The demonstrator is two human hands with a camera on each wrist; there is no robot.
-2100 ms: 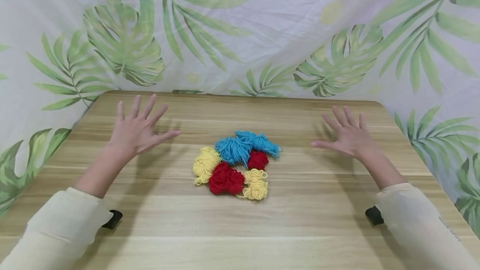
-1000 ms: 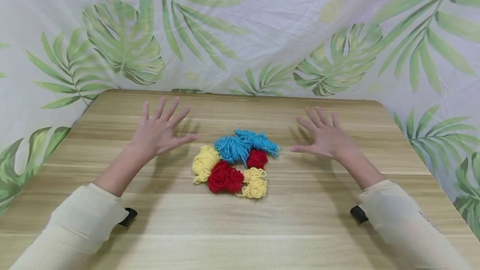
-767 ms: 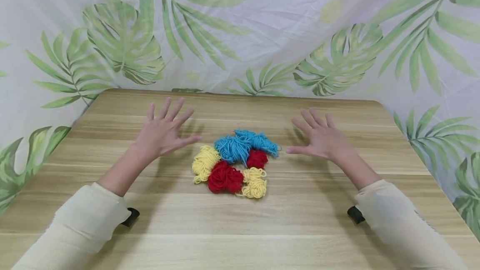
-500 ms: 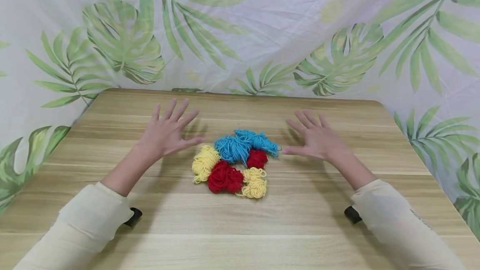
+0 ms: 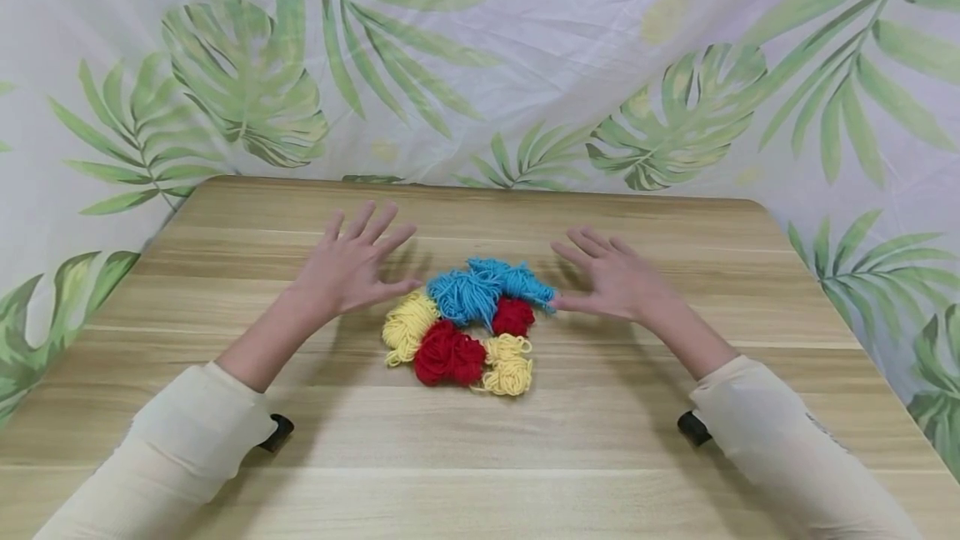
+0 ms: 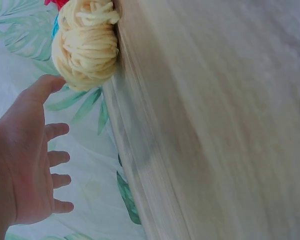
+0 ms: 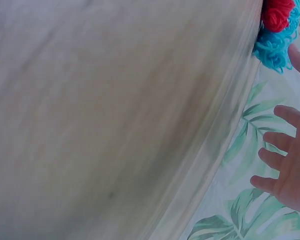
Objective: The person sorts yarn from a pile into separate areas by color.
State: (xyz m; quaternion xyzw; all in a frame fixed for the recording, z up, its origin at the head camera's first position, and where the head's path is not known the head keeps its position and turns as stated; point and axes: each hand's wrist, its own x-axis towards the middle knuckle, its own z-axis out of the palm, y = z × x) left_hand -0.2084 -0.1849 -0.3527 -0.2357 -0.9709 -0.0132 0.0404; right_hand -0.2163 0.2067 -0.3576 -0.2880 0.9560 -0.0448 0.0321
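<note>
Small bundles of yarn lie clustered mid-table in the head view. Two blue ones (image 5: 465, 298) are at the back, a large red one (image 5: 450, 355) and a small red one (image 5: 513, 317) in front of them. One yellow bundle (image 5: 410, 325) sits at the left, another (image 5: 508, 367) at the front right. My left hand (image 5: 343, 271) hovers left of the pile, fingers spread, thumb near the left yellow yarn (image 6: 87, 50). My right hand (image 5: 618, 283) hovers opposite, fingers spread, its thumb tip overlapping the blue yarn's end (image 7: 274, 52); whether it touches is unclear. Both hands hold nothing.
The wood-grain table (image 5: 420, 457) has rounded far corners. Behind it hangs a white cloth (image 5: 555, 32) printed with green leaves. Black straps (image 5: 277, 433) show beneath both cream sleeves (image 5: 195, 432).
Both hands have moved inward from the table's sides toward the yarn, fingers still spread. The yarn bundles have stayed in place.
</note>
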